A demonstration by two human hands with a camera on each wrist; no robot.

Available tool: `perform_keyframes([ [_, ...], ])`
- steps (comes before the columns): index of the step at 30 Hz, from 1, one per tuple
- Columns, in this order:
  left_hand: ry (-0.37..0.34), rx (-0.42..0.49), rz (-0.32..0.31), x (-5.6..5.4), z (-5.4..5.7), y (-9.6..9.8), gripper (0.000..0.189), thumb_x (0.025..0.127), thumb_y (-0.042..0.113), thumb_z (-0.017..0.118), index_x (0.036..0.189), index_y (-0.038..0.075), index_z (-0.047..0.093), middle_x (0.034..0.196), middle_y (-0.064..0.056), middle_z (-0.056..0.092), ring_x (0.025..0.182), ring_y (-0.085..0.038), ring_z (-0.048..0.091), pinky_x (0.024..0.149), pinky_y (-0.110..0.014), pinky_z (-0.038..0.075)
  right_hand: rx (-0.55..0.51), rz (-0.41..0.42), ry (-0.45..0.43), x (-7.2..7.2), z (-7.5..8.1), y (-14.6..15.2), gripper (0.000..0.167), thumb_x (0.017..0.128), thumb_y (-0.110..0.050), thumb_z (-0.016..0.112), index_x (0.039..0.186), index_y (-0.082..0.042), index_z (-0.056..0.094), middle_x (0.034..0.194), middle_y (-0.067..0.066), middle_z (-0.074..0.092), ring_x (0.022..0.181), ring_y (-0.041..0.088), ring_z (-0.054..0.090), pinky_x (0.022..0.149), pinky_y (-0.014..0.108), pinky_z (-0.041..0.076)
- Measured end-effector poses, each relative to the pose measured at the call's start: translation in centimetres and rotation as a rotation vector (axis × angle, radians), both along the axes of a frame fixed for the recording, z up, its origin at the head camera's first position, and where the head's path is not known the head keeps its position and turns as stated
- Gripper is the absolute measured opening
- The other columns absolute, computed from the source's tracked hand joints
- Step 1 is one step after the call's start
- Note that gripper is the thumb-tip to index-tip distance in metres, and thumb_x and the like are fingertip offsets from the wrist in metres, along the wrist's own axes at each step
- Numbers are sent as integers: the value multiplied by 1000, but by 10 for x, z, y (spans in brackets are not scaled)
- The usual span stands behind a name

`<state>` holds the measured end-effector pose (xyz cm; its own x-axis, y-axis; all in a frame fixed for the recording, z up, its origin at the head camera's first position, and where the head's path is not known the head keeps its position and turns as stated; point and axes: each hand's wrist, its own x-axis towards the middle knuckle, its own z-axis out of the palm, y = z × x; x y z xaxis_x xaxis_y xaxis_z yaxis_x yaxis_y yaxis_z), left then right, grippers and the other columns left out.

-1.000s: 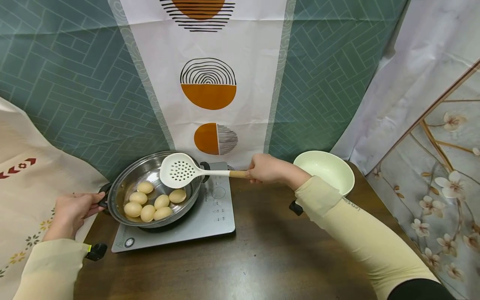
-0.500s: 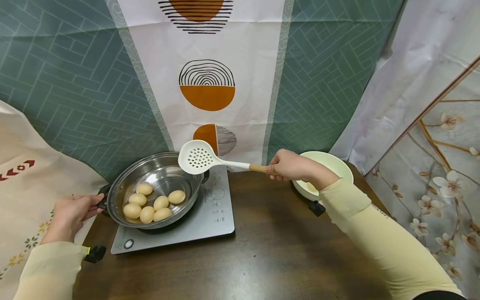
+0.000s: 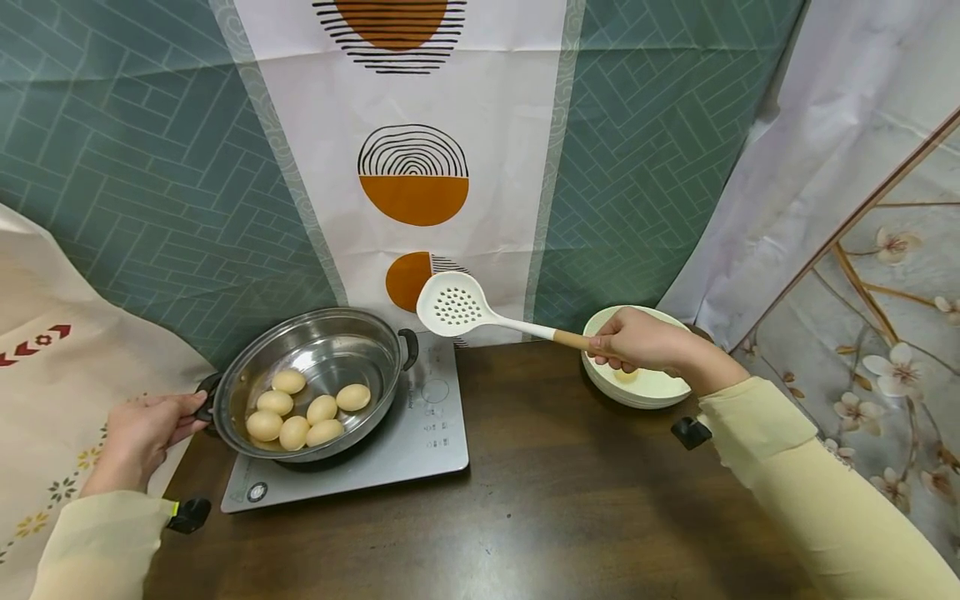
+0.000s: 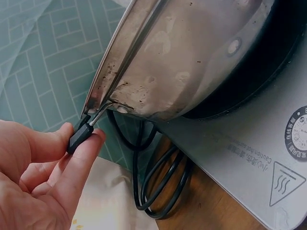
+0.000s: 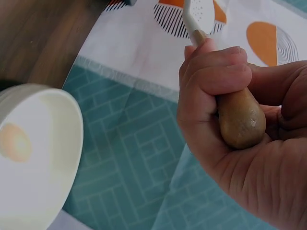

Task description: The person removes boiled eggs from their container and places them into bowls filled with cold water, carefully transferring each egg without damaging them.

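Observation:
My left hand (image 3: pixel 142 429) pinches the black side handle (image 4: pixel 79 136) of a wide steel pan (image 3: pixel 330 321) between thumb and fingers. Several light-brown eggs (image 3: pixel 294 432) lie together at the near left of the pan floor. Higher up and to the right, my right hand (image 3: pixel 648 342) grips the wooden handle (image 5: pixel 242 120) of a white skimmer (image 3: pixel 525 327). Its perforated head points left in the air, right of the pan, with nothing in it. Behind and below that hand stands a pale green bowl (image 3: pixel 652 392); an egg (image 5: pixel 15 143) lies inside. The hand hides part of the bowl.
The pan sits on a flat grey induction cooker (image 3: pixel 420 450). Looped black cable (image 4: pixel 163 191) lies beside it. The brown wooden table (image 3: pixel 517 500) reaches from the cooker to the bowl. Patterned cloth (image 3: pixel 645 167) hangs behind and at both sides.
My right hand has carried the skimmer rightward, from over the pan to beside the bowl. The egg in the bowl has come into sight. My left hand stays on the pan handle.

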<state>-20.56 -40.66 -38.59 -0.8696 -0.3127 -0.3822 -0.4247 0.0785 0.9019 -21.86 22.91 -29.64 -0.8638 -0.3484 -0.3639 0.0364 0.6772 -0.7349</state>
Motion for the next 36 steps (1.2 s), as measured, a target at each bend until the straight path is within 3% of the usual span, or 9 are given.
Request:
perform_keyframes([
  [9, 17, 18, -8, 1, -2, -2, 20, 85, 17, 69, 66, 23, 73, 65, 5, 70, 60, -13, 70, 60, -27, 60, -12, -32, -8, 11, -2, 29, 31, 99, -18, 46, 95, 7, 63, 67, -1, 53, 54, 8, 42, 48, 19, 38],
  [17, 8, 11, -1, 0, -3, -3, 22, 85, 16, 69, 65, 24, 73, 65, 5, 70, 61, -13, 70, 59, -27, 60, 2, -39, 16, 12, -4, 27, 30, 99, -17, 45, 90, 5, 64, 65, 1, 52, 55, 8, 42, 48, 18, 38],
  [25, -5, -1, -4, -1, -1, -1, 20, 85, 19, 69, 66, 23, 72, 65, 4, 70, 61, -13, 70, 60, -26, 60, 85, -9, 150, 11, 8, -20, 28, 98, -16, 46, 84, -1, 66, 64, 2, 52, 54, 11, 41, 45, 20, 33],
  [36, -33, -32, 28, -1, 1, 0, 19, 84, 24, 71, 65, 25, 71, 64, 5, 69, 62, -14, 70, 59, -26, 60, 425, 110, 484, 6, 18, -122, 18, 89, -11, 54, 75, -10, 65, 65, 1, 55, 55, 16, 46, 45, 23, 38],
])
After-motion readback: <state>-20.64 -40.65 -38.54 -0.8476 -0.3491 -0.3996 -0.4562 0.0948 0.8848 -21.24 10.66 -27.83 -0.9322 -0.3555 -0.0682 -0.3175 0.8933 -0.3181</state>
